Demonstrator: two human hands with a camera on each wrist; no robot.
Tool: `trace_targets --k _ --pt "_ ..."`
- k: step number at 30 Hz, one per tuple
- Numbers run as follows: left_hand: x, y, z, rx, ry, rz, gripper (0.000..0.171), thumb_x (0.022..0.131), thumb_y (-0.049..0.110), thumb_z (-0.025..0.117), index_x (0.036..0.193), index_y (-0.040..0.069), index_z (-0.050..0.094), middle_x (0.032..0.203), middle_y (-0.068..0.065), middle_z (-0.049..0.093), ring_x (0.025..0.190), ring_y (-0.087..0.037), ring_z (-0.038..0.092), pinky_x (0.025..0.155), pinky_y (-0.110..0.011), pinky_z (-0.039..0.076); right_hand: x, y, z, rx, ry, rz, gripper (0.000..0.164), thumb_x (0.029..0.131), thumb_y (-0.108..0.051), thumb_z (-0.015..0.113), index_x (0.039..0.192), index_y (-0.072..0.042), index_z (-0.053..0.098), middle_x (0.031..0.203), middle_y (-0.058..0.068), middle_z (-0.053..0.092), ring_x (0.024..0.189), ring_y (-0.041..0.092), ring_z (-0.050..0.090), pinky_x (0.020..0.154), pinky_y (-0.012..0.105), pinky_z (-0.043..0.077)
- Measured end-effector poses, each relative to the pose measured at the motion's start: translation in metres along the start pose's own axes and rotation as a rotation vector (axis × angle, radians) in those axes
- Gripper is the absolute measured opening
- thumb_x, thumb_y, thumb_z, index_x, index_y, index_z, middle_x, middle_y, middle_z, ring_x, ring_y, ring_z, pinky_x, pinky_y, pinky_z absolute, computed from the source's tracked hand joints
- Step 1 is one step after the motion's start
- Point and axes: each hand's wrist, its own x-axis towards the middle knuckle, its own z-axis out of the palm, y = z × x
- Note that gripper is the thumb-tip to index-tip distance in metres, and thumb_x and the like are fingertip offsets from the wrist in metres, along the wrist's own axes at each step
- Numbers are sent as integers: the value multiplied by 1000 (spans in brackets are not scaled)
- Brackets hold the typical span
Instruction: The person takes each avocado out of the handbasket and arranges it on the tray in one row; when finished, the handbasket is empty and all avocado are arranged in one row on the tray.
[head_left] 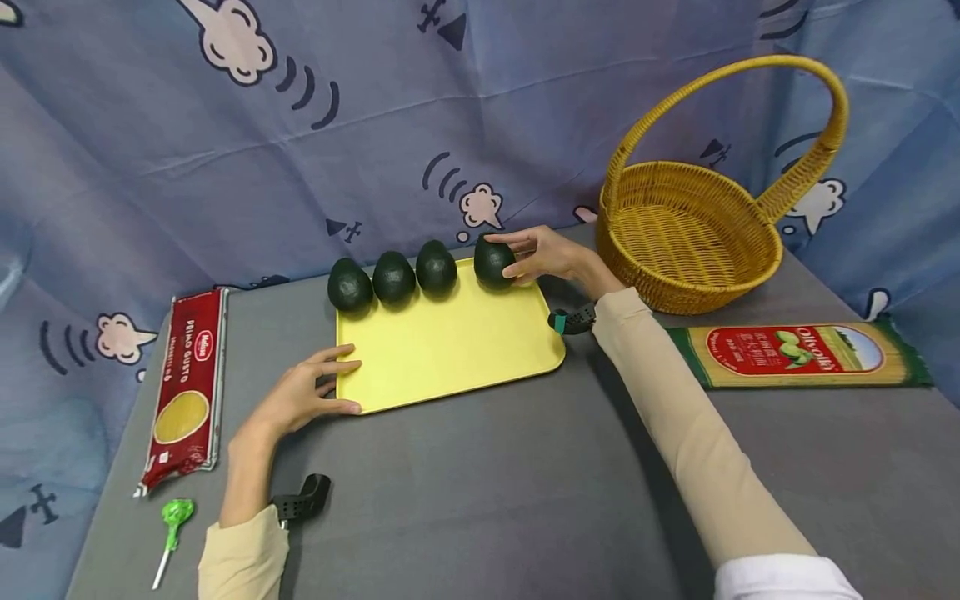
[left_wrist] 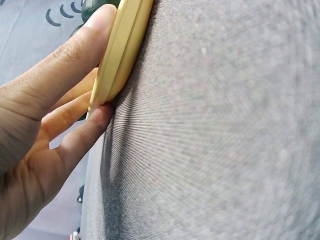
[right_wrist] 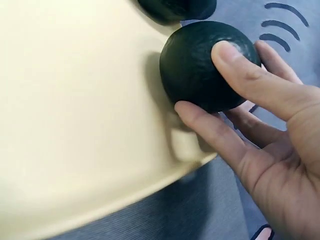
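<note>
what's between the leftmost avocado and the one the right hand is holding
Two more dark green avocados sit between the leftmost avocado and the one the right hand grips, all in a row along the yellow tray's far edge, in the head view.

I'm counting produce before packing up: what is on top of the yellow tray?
Four dark avocados stand in a row along the far edge of the yellow tray. The right hand grips the rightmost avocado; its far side is covered.

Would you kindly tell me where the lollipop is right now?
In the head view, the lollipop lies at the table's near left corner, just below the red pasta packet and left of the left hand's sleeve.
</note>
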Motion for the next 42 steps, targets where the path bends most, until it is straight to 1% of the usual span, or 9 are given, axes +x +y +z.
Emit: trace_targets --k 3,7,9,10,15,21,28,34,42 --pt "1 1 1 0 -2 9 65 75 12 81 131 -7 54 150 -20 32 136 -41 31 103 -41 46 2 -5 0 -10 13 28 70 87 5 66 148 -19 40 140 23 43 114 34 56 88 45 58" --pt "3 2 3 -8 -4 22 65 76 12 81 131 -8 54 150 -21 32 136 -41 31 104 -42 45 0 -5 -1 24 25 32 71 88 5 64 149 -18 36 151 23 26 135 35 36 89 45 57" --pt "3 3 3 -5 -2 26 65 75 11 82 131 -8 54 150 -21 32 136 -41 31 104 -42 45 -1 -4 -3 40 35 20 70 89 5 64 149 -16 36 155 20 19 140 32 26 89 45 57" --pt "4 3 3 -1 -1 27 66 75 12 82 131 -8 54 150 -21 33 136 -41 31 103 -42 46 -2 -2 -3 47 41 14 69 89 4 64 149 -16 37 155 19 19 142 31 24 89 44 57" --pt "5 4 1 12 -5 23 66 75 11 82 132 -7 54 150 -20 32 136 -40 31 104 -41 46 -1 5 -5 72 45 -24 67 89 4 63 149 -14 37 154 16 23 141 28 26 91 43 57" --pt "5 3 2 5 -17 13 65 76 13 81 132 -7 54 150 -21 31 136 -42 30 104 -43 46 4 9 2 127 42 -43 66 89 6 62 148 -12 38 152 18 25 132 34 40 90 43 57" --pt "3 2 3 -26 -20 5 66 76 12 81 132 -8 53 150 -21 31 137 -42 28 105 -43 44 7 12 11 194 13 -58 66 90 6 61 148 -11 37 153 15 24 139 28 30 95 46 54" --pt "3 1 3 -18 -15 11 67 76 13 81 133 -7 53 151 -21 31 137 -42 28 105 -42 44 6 10 14 220 21 -52 66 89 7 62 148 -12 38 153 16 27 133 33 39 95 47 53" --pt "2 -1 3 -12 -15 11 67 75 12 81 133 -7 53 151 -20 31 138 -40 28 105 -41 44 5 11 12 236 19 -50 67 89 7 61 148 -12 37 153 15 28 132 35 42 96 48 53"
